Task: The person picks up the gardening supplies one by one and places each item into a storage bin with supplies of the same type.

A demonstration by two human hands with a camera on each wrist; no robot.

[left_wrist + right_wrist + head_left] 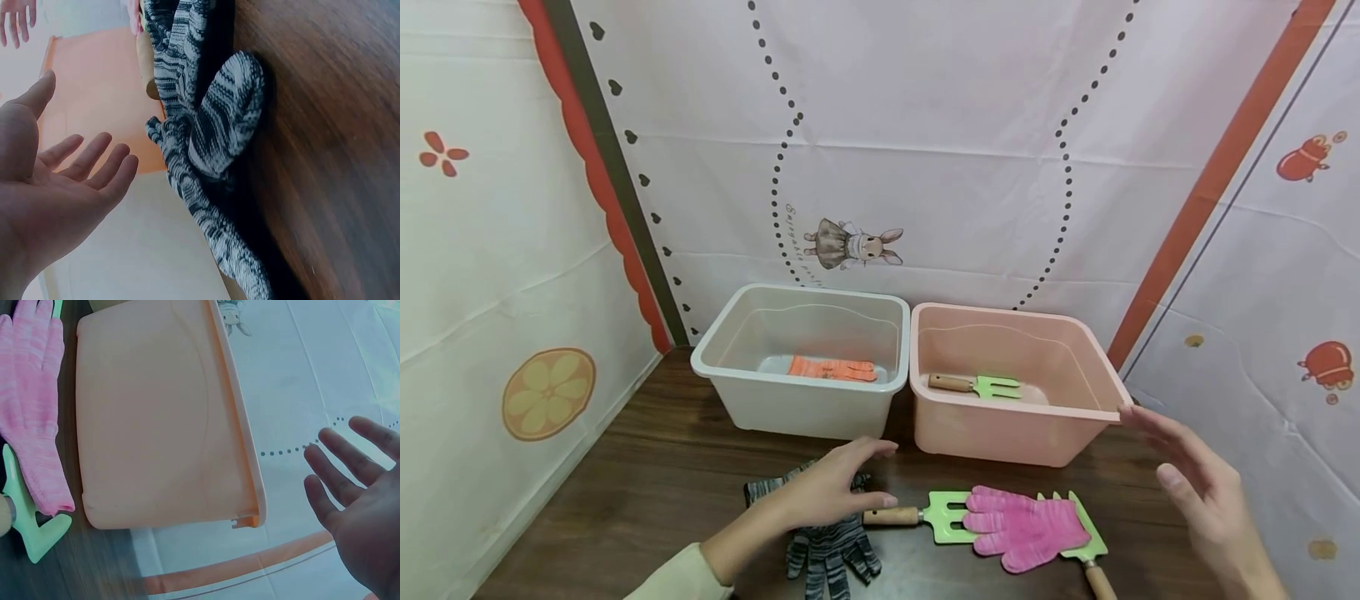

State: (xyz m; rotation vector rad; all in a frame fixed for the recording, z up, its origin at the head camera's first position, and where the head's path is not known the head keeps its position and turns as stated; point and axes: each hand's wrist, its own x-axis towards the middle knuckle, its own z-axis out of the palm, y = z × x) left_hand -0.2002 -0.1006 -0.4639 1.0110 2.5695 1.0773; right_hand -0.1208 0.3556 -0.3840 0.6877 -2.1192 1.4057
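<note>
My left hand (823, 492) hovers over a black-and-grey knitted glove (831, 554), its fingers relaxed and holding nothing. In the left wrist view that glove (228, 119) lies beside the hand (62, 181), apart from it. My right hand (1206, 496) is raised, fingers spread and holding nothing, near the front right corner of the pink bin (992, 433). Between the hands, a pink glove (1026, 529) lies across a green garden fork (943, 517) with a wooden handle and a second green-headed tool (1093, 542), partly covering both.
Side by side at the back of the dark wooden table (662, 475) stand a white bin (805, 404) and the pink bin. An orange glove (831, 368) lies in the white one, a small green fork (988, 386) in the pink one. Printed cloth (925, 208) hangs behind.
</note>
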